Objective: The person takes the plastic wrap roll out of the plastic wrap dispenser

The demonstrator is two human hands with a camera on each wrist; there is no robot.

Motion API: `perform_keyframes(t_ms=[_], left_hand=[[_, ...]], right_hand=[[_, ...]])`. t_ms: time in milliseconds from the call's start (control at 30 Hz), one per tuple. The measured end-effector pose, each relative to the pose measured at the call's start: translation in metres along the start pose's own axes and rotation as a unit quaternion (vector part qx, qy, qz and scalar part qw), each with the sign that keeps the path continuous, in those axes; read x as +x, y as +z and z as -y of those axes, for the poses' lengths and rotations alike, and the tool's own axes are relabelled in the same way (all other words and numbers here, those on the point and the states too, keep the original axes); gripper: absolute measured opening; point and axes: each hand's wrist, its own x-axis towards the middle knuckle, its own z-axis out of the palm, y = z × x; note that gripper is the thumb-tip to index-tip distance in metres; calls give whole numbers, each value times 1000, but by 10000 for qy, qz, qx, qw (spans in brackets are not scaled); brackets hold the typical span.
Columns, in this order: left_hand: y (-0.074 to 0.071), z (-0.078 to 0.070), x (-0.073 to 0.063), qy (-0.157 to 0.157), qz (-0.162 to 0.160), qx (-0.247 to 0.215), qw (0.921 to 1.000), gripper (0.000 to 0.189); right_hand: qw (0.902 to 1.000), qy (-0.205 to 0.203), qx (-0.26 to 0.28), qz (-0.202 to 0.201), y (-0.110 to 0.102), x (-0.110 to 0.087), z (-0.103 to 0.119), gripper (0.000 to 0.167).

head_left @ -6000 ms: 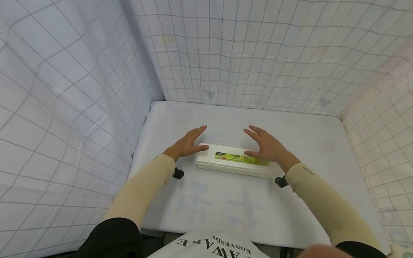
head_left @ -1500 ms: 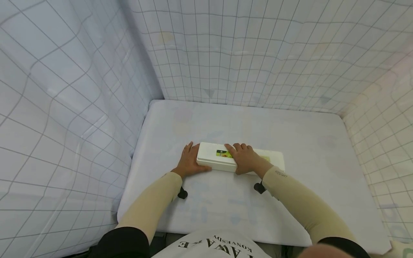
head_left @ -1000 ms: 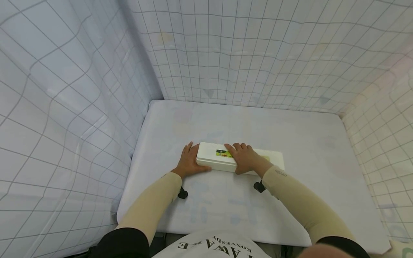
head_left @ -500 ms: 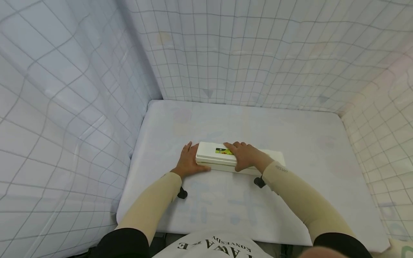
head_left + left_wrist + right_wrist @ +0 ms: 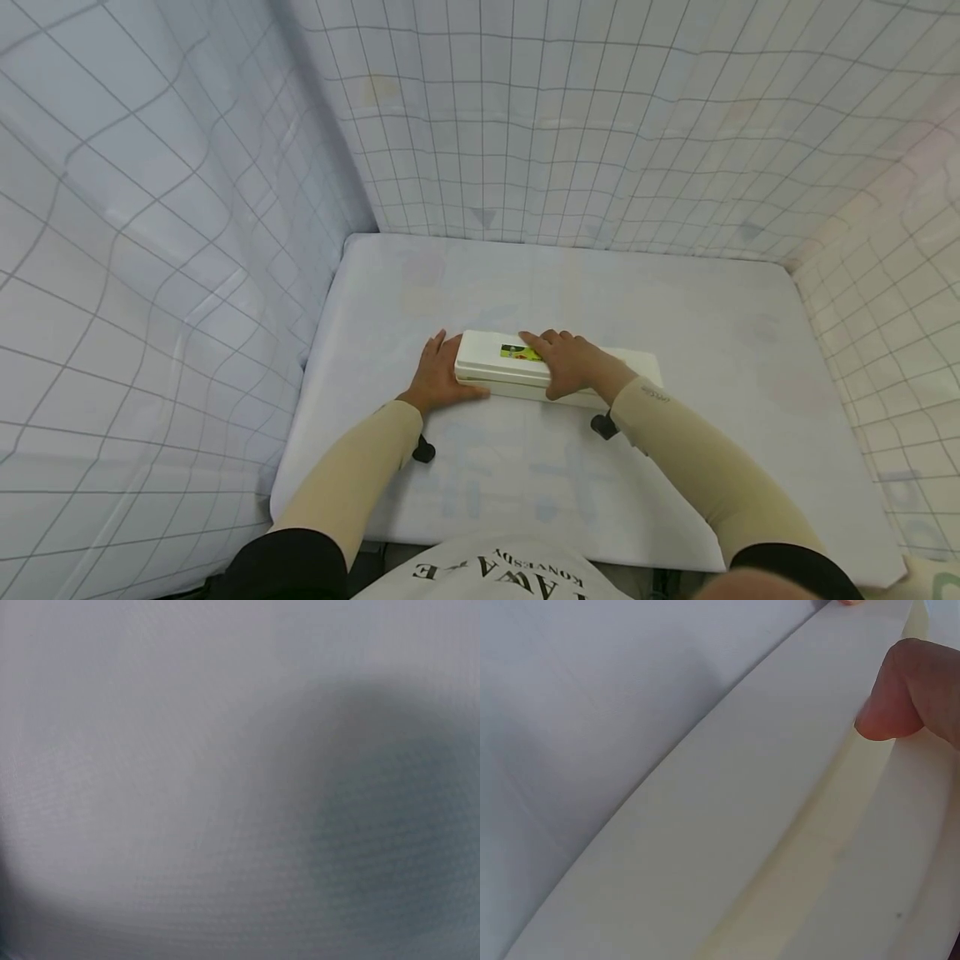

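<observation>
A long white box with a yellow-green label lies across the table. Its lid is raised slightly along the near side. My right hand grips the lid near the middle from above and covers much of the label. In the right wrist view, the thumb is against the lid's edge, beside a cream-coloured gap above the front wall. My left hand holds the box's left end, thumb along the front; its other fingers are partly hidden. The left wrist view is only a grey blur.
The box lies on a white-covered table. White grid-patterned curtains stand behind the table and on both sides. Small black devices hang at both wrists. The person's white shirt is at the near edge.
Six seconds ago both hands hovered apart over the box. They have since taken hold of it, and the right hand has lifted the lid's near edge slightly. Little differs from half a second ago.
</observation>
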Motion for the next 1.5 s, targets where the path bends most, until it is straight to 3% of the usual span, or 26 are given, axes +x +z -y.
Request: perform_keyframes(t_ms=[467,800,1233,1500], left_hand=[[-2,-3,0,45,-2,27,10000,110],[-1,-4,1,-199,68,102,9997,111],[-2,-5,2,-220,100,69,9997,111],[-2,-5,1,-393,178,56,9991,110]], right_hand=[[9976,-312,-321,-522,0,-6,-4,102],[9947,-217,-478,-881,3,-5,-3,103],[9932,-45,-580,-1009,-3,-12,-4,103],[9919,80,-665,-1083,-1,-12,-10,104]])
